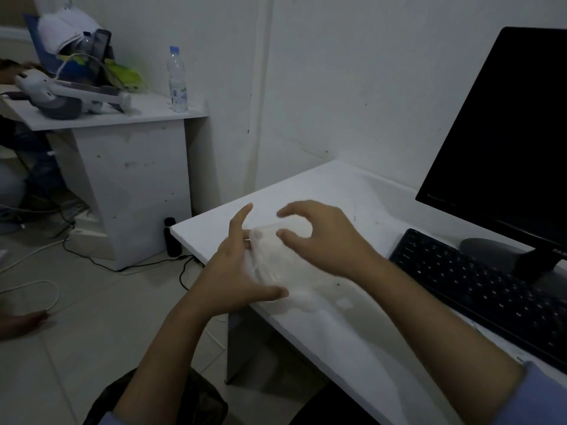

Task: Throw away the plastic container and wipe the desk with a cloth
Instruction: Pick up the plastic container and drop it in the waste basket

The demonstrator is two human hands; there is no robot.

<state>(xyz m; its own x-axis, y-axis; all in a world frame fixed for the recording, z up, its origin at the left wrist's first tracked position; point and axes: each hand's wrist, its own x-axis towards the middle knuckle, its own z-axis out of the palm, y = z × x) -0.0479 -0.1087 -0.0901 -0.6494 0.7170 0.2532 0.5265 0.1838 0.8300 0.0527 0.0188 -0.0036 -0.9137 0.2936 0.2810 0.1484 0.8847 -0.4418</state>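
Observation:
A clear plastic container (276, 259) lies on the white desk (352, 191) near its left front corner. My left hand (236, 271) is at the container's left side, thumb along its near edge and fingers stretched past its far end. My right hand (319, 237) hovers over the container's right side, its fingers curved like a claw with a gap between thumb and fingertips; whether it touches the plastic is unclear. No cloth shows in the head view.
A black keyboard (478, 283) and dark monitor (506, 133) fill the desk's right part. To the left stands a second white desk (132, 118) with a water bottle (177, 79) and gear. Cables (92, 262) trail over the tiled floor.

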